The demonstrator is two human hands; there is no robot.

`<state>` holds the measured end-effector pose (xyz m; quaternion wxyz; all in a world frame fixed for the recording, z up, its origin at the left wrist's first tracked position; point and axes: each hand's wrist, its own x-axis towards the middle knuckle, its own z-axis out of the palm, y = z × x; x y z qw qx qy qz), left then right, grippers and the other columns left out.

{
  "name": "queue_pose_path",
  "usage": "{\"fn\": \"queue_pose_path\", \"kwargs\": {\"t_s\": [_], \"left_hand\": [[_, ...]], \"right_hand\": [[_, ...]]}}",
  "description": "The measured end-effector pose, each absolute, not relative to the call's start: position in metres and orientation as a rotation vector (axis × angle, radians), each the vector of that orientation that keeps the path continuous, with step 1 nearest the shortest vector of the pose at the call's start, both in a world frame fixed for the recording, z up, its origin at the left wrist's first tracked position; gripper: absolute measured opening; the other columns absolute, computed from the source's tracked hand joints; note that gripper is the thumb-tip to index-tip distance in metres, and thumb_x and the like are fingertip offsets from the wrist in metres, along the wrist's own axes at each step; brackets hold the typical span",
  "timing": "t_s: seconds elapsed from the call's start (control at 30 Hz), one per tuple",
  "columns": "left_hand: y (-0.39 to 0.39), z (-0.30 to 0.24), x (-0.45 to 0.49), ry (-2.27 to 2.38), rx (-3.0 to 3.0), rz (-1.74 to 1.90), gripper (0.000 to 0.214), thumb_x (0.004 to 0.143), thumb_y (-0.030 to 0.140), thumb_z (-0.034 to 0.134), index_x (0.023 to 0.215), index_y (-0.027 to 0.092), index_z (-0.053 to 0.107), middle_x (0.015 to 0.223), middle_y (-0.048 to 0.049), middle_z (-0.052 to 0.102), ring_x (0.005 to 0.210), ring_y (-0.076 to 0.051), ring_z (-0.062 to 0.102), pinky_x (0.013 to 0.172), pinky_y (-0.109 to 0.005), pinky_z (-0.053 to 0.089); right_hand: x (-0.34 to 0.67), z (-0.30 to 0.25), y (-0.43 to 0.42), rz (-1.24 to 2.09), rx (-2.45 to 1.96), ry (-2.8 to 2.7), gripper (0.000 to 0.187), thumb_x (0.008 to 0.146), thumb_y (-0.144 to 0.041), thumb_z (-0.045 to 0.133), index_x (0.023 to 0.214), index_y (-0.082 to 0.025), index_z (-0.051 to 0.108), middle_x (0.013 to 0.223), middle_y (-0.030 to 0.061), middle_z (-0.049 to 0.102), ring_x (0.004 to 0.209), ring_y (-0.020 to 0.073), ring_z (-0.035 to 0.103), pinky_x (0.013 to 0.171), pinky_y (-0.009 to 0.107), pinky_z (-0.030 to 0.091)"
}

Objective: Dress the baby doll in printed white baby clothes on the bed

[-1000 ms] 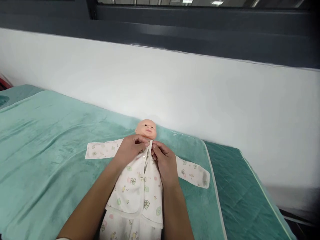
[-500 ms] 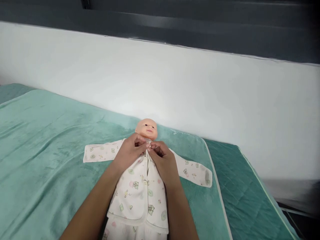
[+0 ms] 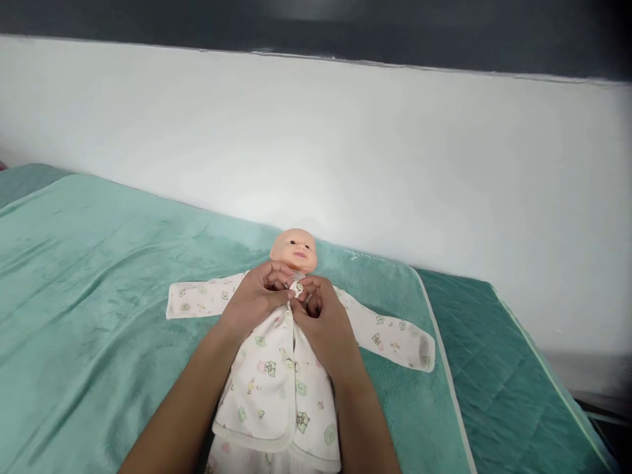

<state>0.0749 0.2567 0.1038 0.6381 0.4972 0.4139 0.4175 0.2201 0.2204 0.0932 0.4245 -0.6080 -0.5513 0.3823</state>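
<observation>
A baby doll (image 3: 293, 249) lies on its back, dressed in a white long-sleeved baby jacket (image 3: 269, 372) with small green and pink prints. Both sleeves are spread out to the sides. At the doll's neck, my left hand (image 3: 264, 289) pinches the jacket's collar edge from the left. From the right, my right hand (image 3: 318, 309) pinches the other front edge, its fingertips meeting the left ones. A small round button or snap shows between the fingertips. Below the hands the front edges come together, with a narrow gap at the chest. Printed pants (image 3: 247, 461) show under the hem.
The doll lies on a light green plush blanket (image 3: 99, 263) over a darker green quilted mattress cover (image 3: 494, 362). A white wall (image 3: 370, 151) rises right behind the doll's head, with a dark panel (image 3: 197, 23) above it.
Both hands stay at the collar, but the fingertips have shifted slightly, so the small round fastener and the collar edge now show between them. The view has tilted down a little.
</observation>
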Motion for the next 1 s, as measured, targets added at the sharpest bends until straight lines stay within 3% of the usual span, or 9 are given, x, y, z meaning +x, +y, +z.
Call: {"fn": "queue_pose_path", "kwargs": {"t_s": [0.3,0.53,0.7,0.87,1.0], "left_hand": [[0.251,0.109,0.076,1.292,1.637,0.894,0.016,0.089,0.027,0.056,0.092,0.022,0.071,0.084,-0.0015,0.063,0.078,-0.015,0.058,0.074,-0.028,0.045],[0.247,0.108,0.075,1.334,1.877,0.860,0.027,0.095,0.028,0.050,0.108,0.026,0.074,0.108,-0.0049,0.066,0.102,-0.021,0.062,0.088,-0.032,0.046],[0.245,0.107,0.075,1.344,1.884,0.828,0.024,0.096,0.029,0.050,0.104,0.025,0.072,0.104,-0.0041,0.065,0.095,-0.019,0.061,0.086,-0.032,0.045],[0.241,0.116,0.070,1.345,1.850,0.848,0.017,0.093,0.026,0.052,0.087,0.021,0.068,0.091,-0.0026,0.064,0.085,-0.017,0.058,0.078,-0.030,0.043],[0.237,0.125,0.062,1.208,1.804,0.729,0.016,0.089,0.031,0.060,0.077,0.021,0.065,0.080,-0.0007,0.062,0.074,-0.015,0.054,0.067,-0.027,0.040]], "right_hand": [[0.226,0.094,0.220,0.971,-1.538,-1.367,0.027,0.085,-0.037,0.063,0.109,-0.024,0.058,0.082,-0.0028,0.058,0.065,0.0128,0.049,0.064,0.027,0.042],[0.233,0.099,0.215,0.905,-1.581,-1.451,0.021,0.089,-0.041,0.060,0.102,-0.025,0.060,0.080,-0.0026,0.059,0.067,0.0138,0.052,0.065,0.028,0.042],[0.242,0.112,0.203,0.893,-1.659,-1.579,0.026,0.091,-0.048,0.058,0.082,-0.023,0.058,0.075,-0.0008,0.061,0.064,0.0145,0.053,0.060,0.028,0.040],[0.235,0.123,0.189,0.703,-1.823,-1.804,0.029,0.078,-0.044,0.071,0.076,-0.024,0.050,0.074,-0.0001,0.060,0.058,0.0151,0.049,0.053,0.028,0.032],[0.227,0.121,0.186,0.566,-1.837,-1.865,0.026,0.087,-0.041,0.058,0.073,-0.024,0.044,0.071,0.0006,0.057,0.055,0.0151,0.044,0.052,0.028,0.026]]}}
